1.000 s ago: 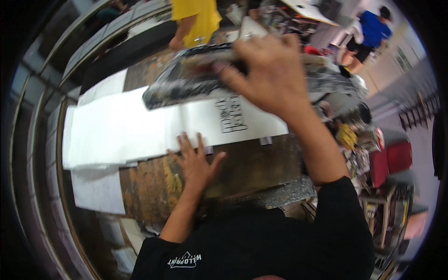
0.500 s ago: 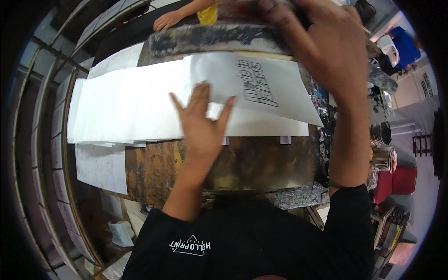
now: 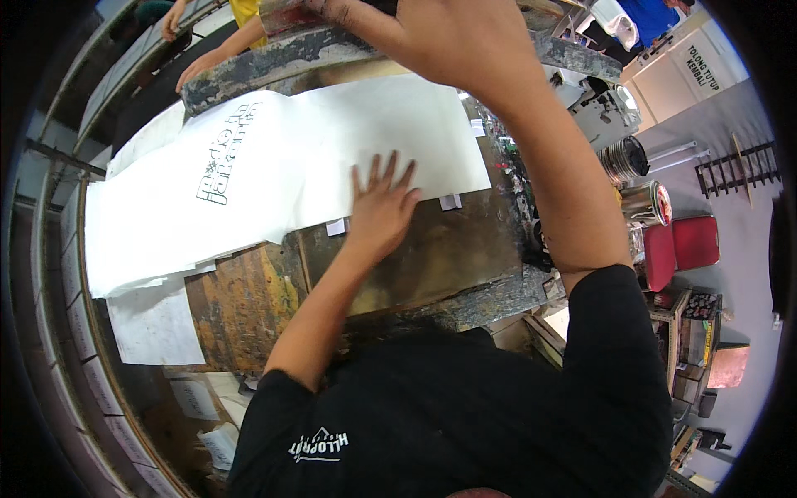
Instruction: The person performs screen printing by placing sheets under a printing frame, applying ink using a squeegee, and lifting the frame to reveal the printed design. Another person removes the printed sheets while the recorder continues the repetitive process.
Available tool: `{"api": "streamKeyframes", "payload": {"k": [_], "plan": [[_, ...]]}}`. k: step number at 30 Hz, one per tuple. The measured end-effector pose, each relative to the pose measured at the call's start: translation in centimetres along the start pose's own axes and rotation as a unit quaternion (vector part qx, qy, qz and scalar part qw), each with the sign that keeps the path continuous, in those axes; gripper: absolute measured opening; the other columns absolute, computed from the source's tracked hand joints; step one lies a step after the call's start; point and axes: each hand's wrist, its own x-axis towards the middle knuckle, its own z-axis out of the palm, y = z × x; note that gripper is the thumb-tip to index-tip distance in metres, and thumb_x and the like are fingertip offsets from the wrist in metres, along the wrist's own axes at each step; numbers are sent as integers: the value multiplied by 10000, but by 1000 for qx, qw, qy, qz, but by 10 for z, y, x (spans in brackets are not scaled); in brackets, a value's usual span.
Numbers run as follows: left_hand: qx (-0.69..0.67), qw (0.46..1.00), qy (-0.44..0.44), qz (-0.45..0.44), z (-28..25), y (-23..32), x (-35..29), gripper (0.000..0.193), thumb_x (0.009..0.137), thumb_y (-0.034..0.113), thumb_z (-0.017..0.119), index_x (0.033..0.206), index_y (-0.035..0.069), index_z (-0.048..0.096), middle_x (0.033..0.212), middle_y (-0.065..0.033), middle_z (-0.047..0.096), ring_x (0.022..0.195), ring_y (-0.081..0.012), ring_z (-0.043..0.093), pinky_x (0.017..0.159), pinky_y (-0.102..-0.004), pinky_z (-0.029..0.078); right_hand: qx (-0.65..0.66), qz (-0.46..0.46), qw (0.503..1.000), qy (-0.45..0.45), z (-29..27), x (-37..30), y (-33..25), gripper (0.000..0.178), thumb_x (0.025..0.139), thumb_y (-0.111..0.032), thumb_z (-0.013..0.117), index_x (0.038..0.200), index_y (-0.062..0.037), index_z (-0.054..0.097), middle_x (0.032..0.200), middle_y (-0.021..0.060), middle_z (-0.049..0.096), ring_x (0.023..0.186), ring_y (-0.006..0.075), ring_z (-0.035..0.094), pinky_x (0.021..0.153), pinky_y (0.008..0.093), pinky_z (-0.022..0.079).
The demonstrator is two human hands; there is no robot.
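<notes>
My left hand (image 3: 383,212) lies with fingers spread on a blank white sheet (image 3: 407,124) at the middle of the work table. To its left, a sheet printed with black outlined lettering (image 3: 228,153) rests on a stack of white sheets (image 3: 149,236). My right hand (image 3: 465,41) is raised at the upper edge, above the far side of the blank sheet. Its thumb stretches left beside a reddish-brown, stained piece (image 3: 284,17). The other fingers are cut off by the picture's edge, so their grip is hidden.
A long paint-stained bar (image 3: 274,70) runs behind the sheets. Small white tabs (image 3: 335,227) stick out at the sheet's near edge. Another person's hand (image 3: 199,68) is at the far left. Cans (image 3: 646,203) stand right, a metal rack (image 3: 62,108) left.
The printed sheet has shifted left onto the stack, and the blank sheet is uncovered. My left hand now lies on the blank sheet. The view has turned, and my right hand stays raised.
</notes>
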Motion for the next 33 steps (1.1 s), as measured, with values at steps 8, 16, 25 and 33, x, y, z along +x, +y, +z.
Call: {"api": "streamKeyframes", "payload": {"k": [8,16,25,33], "plan": [[83,996,14,5,55,7,28,543,1113,427,493,1599,190,546,1724,-164,382,1606,-460,269,1286,-714,142,-53,61,997,-9,7,13,1,819,1068,-766,394,845,-48,718,670,80,644,643,189,624,820,419,522],[66,997,47,3,79,6,22,533,1102,415,533,1581,184,566,1706,-171,410,1589,-473,305,1280,-726,154,11,20,1000,3,14,22,13,762,1055,-769,429,760,-104,651,646,18,587,587,135,537,715,378,526],[-450,799,305,-256,-124,10,-1,632,801,95,969,1294,-8,587,1023,-76,683,767,-156,647,724,-279,547,-23,-59,995,73,21,-37,-2,515,1009,-548,653,1112,-47,706,958,196,735,990,409,698,878,535,475],[-187,931,176,-260,-77,-33,-117,1232,599,550,1030,1550,-62,541,1086,-199,788,994,-302,771,911,-402,589,197,-17,931,-305,127,-140,13,452,893,-147,790,1335,-158,693,1222,94,718,1142,341,651,1011,496,493]]}}
